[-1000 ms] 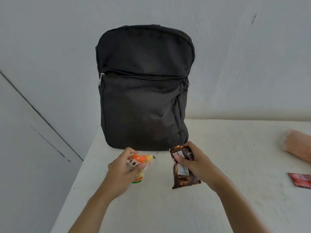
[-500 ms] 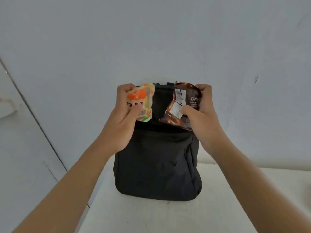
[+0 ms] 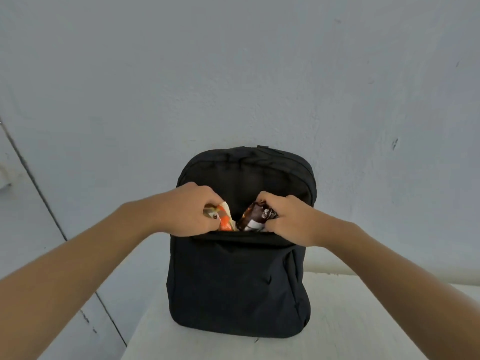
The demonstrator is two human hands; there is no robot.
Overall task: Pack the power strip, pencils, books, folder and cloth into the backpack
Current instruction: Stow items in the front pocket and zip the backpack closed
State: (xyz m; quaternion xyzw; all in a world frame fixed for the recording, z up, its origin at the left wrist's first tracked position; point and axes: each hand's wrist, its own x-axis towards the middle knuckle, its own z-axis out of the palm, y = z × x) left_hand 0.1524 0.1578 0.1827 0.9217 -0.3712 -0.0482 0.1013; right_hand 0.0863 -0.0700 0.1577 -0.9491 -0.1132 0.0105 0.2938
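A black backpack [image 3: 233,281] stands upright on the white table against the wall, its front pocket unzipped. My left hand [image 3: 189,209] grips an orange and yellow snack packet [image 3: 224,219] at the left of the pocket mouth. My right hand [image 3: 288,216] grips a dark brown snack packet [image 3: 255,216] at the right of that mouth. Both packets are partly down inside the pocket, their lower ends hidden. No power strip, pencils, books, folder or cloth are in view.
The white table [image 3: 350,320] runs right of the backpack and ends just left of it. A pale blue-grey wall [image 3: 233,74] rises behind. A darker seam [image 3: 39,183] crosses the wall at the left.
Both hands lifted the packets off the table, up to the top of the backpack, then lowered them into the open front pocket. The camera view tilted up.
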